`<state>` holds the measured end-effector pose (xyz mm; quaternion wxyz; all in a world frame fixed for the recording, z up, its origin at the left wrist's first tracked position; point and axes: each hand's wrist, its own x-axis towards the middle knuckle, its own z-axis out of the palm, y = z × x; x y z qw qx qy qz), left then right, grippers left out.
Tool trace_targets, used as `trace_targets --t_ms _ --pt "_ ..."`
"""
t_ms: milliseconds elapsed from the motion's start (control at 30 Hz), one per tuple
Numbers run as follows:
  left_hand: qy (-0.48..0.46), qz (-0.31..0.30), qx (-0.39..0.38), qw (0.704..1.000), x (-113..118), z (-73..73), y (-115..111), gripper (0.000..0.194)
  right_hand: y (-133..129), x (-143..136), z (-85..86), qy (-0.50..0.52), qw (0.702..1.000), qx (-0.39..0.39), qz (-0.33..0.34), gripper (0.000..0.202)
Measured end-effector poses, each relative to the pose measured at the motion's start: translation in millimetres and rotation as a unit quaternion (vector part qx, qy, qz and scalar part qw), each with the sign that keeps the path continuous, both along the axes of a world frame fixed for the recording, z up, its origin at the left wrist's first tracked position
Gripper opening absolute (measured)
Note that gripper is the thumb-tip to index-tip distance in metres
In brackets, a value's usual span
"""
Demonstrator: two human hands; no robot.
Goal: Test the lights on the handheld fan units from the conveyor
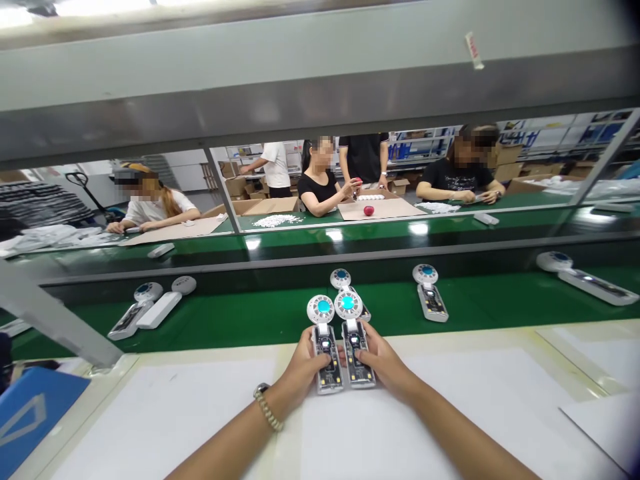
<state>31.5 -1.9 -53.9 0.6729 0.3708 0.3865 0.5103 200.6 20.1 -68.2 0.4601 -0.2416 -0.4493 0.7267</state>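
Observation:
Two white devices with round heads and clear bodies showing circuit boards are held side by side over the near table edge. My left hand (303, 369) is closed round the left device (328, 360), its thumb on the board. The right device (358, 357) is in my right hand (385, 363), thumb also on the board. Both heads show lit blue-green centres and almost touch. Just behind them, partly hidden, a similar device (341, 279) lies on the green belt (280, 307).
More devices lie on the belt: one at the right (433, 301), one at far right (597, 285), two at the left (160, 310). White sheets (200, 413) cover the near table. A blue folder (40, 413) is at lower left. Several people work beyond the belt.

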Motion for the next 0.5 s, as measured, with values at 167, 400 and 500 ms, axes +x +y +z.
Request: trace_targets --t_ms 167,400,500 --pt "-0.020 -0.002 0.014 1.000 0.2 -1.9 -0.2 0.056 0.4 0.2 -1.3 -0.008 1.000 -0.016 0.006 0.071" --pt "-0.019 0.002 0.012 1.000 1.3 0.5 0.0 0.057 0.2 -1.6 -5.4 0.010 1.000 -0.004 -0.005 0.069" --pt "-0.023 0.012 0.012 1.000 1.5 -3.2 0.1 0.056 -1.3 -1.8 -0.5 0.001 1.000 -0.005 0.005 0.066"
